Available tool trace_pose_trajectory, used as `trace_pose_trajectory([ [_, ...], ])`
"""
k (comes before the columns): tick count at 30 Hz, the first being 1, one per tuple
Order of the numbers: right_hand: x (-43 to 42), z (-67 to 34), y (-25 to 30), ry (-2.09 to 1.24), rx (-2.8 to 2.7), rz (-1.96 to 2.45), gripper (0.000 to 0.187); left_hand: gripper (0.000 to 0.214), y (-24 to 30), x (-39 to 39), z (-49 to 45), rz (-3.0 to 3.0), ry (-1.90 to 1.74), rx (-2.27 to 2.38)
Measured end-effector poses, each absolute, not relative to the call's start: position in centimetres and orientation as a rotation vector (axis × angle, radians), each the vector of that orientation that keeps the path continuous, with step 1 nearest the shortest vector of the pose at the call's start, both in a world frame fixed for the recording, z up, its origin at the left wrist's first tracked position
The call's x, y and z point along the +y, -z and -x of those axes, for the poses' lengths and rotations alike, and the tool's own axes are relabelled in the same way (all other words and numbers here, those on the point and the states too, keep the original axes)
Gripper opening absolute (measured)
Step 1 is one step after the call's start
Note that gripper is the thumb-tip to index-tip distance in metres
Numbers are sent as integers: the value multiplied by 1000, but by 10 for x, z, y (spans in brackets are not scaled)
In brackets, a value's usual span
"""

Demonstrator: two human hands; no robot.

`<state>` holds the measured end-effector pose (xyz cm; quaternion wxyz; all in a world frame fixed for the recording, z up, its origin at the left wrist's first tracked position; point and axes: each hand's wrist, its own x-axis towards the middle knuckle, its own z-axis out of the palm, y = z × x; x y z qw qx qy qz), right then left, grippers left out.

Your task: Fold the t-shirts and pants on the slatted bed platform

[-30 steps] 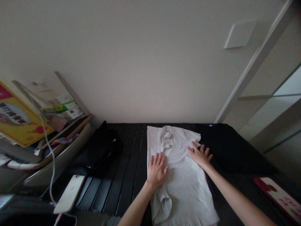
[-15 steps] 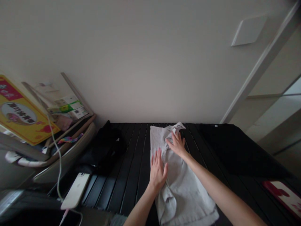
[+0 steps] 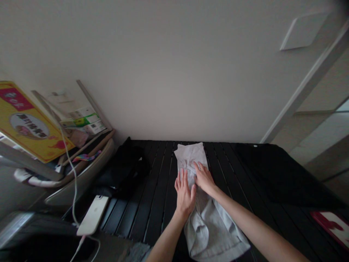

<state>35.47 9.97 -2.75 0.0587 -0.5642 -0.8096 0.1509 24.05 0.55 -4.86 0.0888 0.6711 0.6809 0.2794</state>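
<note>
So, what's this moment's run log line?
left hand: flat on grey T-shirt | right hand: on shirt's upper end | surface: black slatted table

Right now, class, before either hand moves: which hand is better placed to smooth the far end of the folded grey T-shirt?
Probably the right: the right hand lies higher on the grey T-shirt, its fingertips closer to the far end. The left hand sits lower, over the shirt's left edge.
</note>
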Motion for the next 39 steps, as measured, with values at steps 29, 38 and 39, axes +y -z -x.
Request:
trace_pose_trajectory([
  [29, -81, -418, 19, -535, -2604, 1221, 46, 45, 36, -10, -233, -2074, -914, 1700],
  [38, -89, -457, 10, -569, -2360, 1156, 38, 46, 16, -66, -236, -1901, -702, 1650],
  [39, -88, -459, 3, -581, -2295, 1148, 29, 48, 12, -76, -236, -1868, -689, 1618],
])
